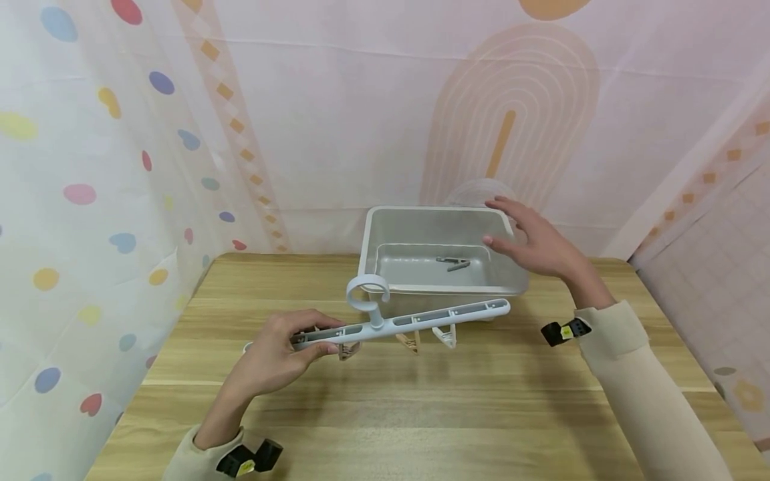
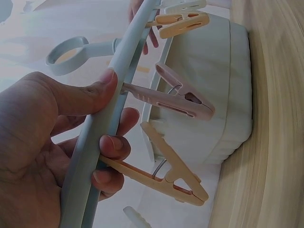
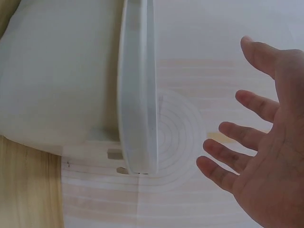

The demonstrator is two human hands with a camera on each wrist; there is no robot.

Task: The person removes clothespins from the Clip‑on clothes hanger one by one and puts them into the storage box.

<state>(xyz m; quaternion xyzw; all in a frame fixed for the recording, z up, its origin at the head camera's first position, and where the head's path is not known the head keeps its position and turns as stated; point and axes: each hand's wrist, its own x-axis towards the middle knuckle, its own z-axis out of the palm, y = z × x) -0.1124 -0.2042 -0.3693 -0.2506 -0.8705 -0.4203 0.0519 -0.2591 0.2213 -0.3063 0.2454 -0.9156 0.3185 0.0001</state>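
Note:
My left hand (image 1: 279, 354) grips a pale blue clip hanger (image 1: 445, 319) near its left end, thumb along one side and fingers round the other. The hanger is held level-ish in front of the bin, its hook upward. From its underside hang a white clip (image 1: 446, 336), an orange clip (image 2: 185, 26), a pinkish clip (image 2: 178, 104) and another orange clip (image 2: 185, 185) by my fingers. My right hand (image 1: 535, 244) is over the right side of the grey bin (image 1: 445, 288), fingers spread and holding nothing. Inside the bin lies a dark grey clip (image 1: 457, 263).
The bin stands on a wood-grain table (image 1: 421, 414) near its back edge. Behind it hangs a patterned curtain (image 1: 337, 133), which also runs along the left side. Part of a pale piece (image 2: 137, 217) shows low in the left wrist view.

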